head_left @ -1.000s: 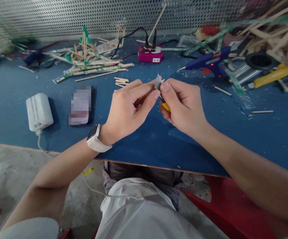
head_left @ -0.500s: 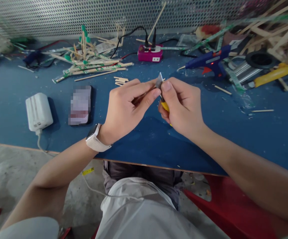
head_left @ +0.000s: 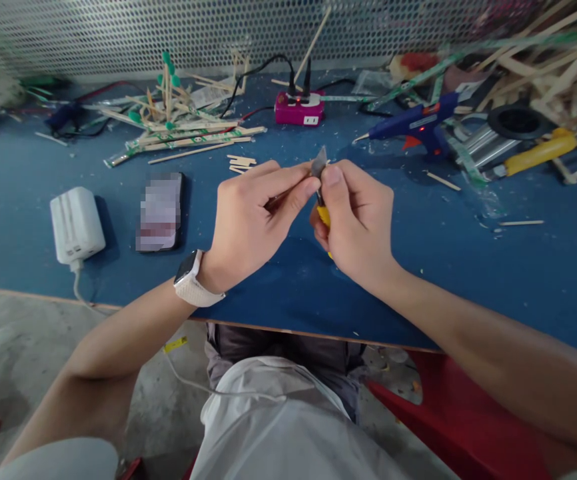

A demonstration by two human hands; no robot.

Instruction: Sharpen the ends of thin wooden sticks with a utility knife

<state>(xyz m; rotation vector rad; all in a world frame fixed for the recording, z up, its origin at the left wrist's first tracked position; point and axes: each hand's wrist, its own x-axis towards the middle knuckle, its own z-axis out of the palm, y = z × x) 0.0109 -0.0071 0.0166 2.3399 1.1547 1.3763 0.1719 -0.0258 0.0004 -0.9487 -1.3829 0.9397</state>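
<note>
Two hands above blue table (head_left: 468, 253), fingertips close together. Right hand (head_left: 353, 220): closed around yellow knife (head_left: 324, 215), blade angled up and away from the body, beside the left fingertips. Left hand (head_left: 261, 217): thumb and fingers pinched on a thin stick (head_left: 328, 162), mostly hidden; contact between blade and stick cannot be told. Short sticks (head_left: 242, 161) lie just beyond left hand. Phone (head_left: 158, 212) and white power bank (head_left: 77, 225) at left; blue glue gun (head_left: 418, 125) at far right.

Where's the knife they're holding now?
In the head view, the yellow knife is in the right hand, just right of centre, its blade poking up beside the left hand.
</note>
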